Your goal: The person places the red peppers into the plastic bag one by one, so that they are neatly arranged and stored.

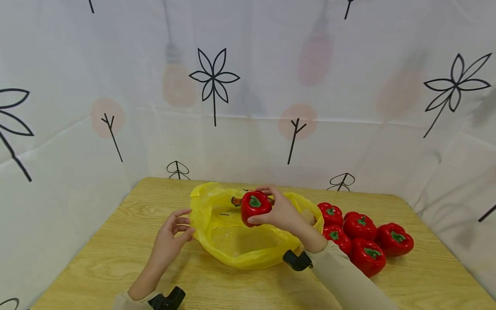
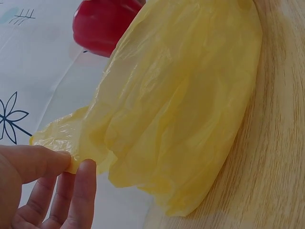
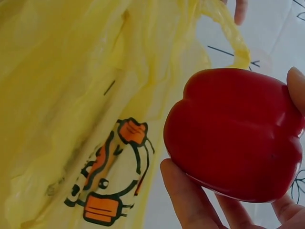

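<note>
Fingers of the right hand (image 1: 282, 213) curl around a pepper (image 1: 253, 210), thumb nearest the wearer, holding it over the yellow bag (image 1: 236, 259); the left hand (image 1: 173, 234) pinches the rim, seemingly to keep the mouth spread. The right forearm slants in from the lower right, the left from the lower left, while other peppers (image 1: 360, 226) cluster beside the bag

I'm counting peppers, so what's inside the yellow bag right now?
Inside the yellow bag I see only printed plastic; no pepper shows. The right hand holds a red pepper at the opening; together they cover part of the interior, and what lies behind them can't be seen.
</note>
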Action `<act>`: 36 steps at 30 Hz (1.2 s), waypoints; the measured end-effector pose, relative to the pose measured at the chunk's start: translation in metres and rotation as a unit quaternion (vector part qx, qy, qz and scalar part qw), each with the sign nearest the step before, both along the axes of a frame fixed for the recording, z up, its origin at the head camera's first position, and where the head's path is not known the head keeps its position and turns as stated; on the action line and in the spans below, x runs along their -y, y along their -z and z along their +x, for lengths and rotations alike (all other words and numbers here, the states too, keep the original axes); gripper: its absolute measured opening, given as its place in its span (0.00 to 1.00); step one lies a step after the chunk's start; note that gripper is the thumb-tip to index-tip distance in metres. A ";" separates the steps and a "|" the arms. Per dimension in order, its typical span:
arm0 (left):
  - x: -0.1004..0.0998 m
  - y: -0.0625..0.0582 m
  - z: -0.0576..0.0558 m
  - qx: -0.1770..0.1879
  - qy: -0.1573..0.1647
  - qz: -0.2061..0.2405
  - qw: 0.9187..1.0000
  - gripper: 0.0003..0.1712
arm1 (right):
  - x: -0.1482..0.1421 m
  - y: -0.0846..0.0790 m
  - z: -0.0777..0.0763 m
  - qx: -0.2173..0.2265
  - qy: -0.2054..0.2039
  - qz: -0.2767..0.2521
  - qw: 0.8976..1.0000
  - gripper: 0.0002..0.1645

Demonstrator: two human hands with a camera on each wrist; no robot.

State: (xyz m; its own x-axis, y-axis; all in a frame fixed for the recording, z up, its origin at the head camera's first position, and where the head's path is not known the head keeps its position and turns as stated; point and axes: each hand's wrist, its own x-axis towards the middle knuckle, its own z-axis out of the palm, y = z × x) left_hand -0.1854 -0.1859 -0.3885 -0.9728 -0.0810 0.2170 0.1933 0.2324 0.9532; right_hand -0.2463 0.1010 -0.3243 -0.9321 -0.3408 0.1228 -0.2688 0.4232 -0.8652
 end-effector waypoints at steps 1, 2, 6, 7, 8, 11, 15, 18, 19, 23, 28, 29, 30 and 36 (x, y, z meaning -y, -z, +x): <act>0.000 0.000 0.000 0.000 0.000 0.001 1.000 0.25 | 0.001 -0.001 -0.001 0.001 -0.004 0.001 1.000 0.44; 0.000 0.000 0.000 0.000 0.000 0.001 1.000 0.25 | 0.002 -0.001 -0.001 0.001 -0.010 0.002 1.000 0.44; 0.000 0.000 0.001 0.001 0.001 0.002 1.000 0.25 | 0.006 -0.006 -0.004 0.004 -0.033 -0.007 0.999 0.44; 0.000 0.001 0.001 0.001 0.001 0.002 1.000 0.25 | 0.006 -0.007 -0.004 0.005 -0.039 -0.010 0.999 0.44; 0.000 0.001 0.001 0.000 0.001 0.001 1.000 0.25 | 0.007 -0.008 -0.005 0.005 -0.045 -0.012 0.999 0.44; 0.000 0.001 0.001 -0.002 0.001 0.001 1.000 0.25 | 0.010 -0.010 -0.011 0.008 -0.060 -0.016 0.998 0.44; 0.000 0.001 0.002 -0.003 0.000 0.002 1.000 0.25 | 0.015 -0.009 -0.019 0.012 -0.061 -0.009 0.998 0.43; 0.000 0.001 0.002 -0.004 0.000 0.002 1.000 0.25 | 0.020 -0.009 -0.023 0.016 -0.056 -0.006 0.998 0.43; 0.000 0.002 0.002 -0.004 0.000 0.001 1.000 0.25 | 0.022 -0.009 -0.024 0.016 -0.056 -0.007 0.998 0.43; 0.000 0.003 0.001 -0.004 -0.001 -0.003 1.000 0.25 | 0.032 -0.009 -0.026 0.012 -0.060 -0.007 0.998 0.43; 0.000 0.004 0.000 -0.005 0.001 -0.003 1.000 0.25 | 0.042 -0.010 -0.031 0.007 -0.064 -0.003 0.998 0.42; 0.000 0.004 0.000 -0.005 0.001 -0.004 1.000 0.25 | 0.044 -0.011 -0.032 0.006 -0.064 -0.001 0.998 0.42; 0.000 0.004 0.000 -0.006 0.001 -0.005 1.000 0.25 | 0.045 -0.011 -0.034 0.007 -0.065 0.000 0.998 0.42; -0.001 0.001 0.000 -0.006 0.003 -0.004 1.000 0.25 | 0.055 -0.007 -0.043 0.008 -0.058 0.015 0.998 0.43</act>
State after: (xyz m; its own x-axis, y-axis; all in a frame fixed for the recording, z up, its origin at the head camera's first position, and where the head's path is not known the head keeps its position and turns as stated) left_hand -0.1855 -0.1854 -0.3894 -0.9707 -0.0739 0.2285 0.2052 0.2386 0.9492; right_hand -0.2893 0.0465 -0.3173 -0.8882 -0.4492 0.0961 -0.3033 0.4163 -0.8572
